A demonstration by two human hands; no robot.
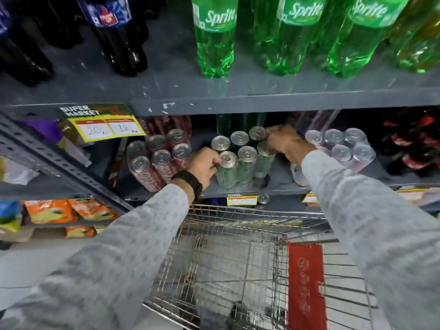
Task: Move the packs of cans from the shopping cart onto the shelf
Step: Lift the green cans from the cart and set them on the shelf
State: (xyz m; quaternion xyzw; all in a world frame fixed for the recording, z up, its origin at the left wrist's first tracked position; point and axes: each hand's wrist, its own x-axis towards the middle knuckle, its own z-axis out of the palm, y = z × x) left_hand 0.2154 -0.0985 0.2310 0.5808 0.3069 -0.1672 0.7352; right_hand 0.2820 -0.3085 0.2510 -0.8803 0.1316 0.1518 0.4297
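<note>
The green six-pack of cans (pixel 240 160) stands on the grey shelf (pixel 273 179), wrapped in clear film, and serves here as the landmark. The left hand (pixel 204 166) is closed on its near left corner, fingers curled round the front-left can, so the left grip is holding the pack; a dark watch strap (pixel 188 182) sits on that wrist. The right hand (pixel 284 142) is clamped over the far right corner of the same pack, fingers bent down across the tops of the right-hand cans, so the right grip holds it too. The pack lies between the two grips, tilted slightly, its base touching the shelf.

Just left of the green pack stands a red six-pack of cans (pixel 159 158). Just right of it, behind the right wrist, stands a pale six-pack of cans (pixel 340 148). Above the green pack, on the upper shelf board, stand green Sprite bottles (pixel 215 39). Below and in front of the green pack is the wire shopping cart (pixel 233 263); no pack shows in its basket, and a red flap (pixel 306 284) hangs at its right side
</note>
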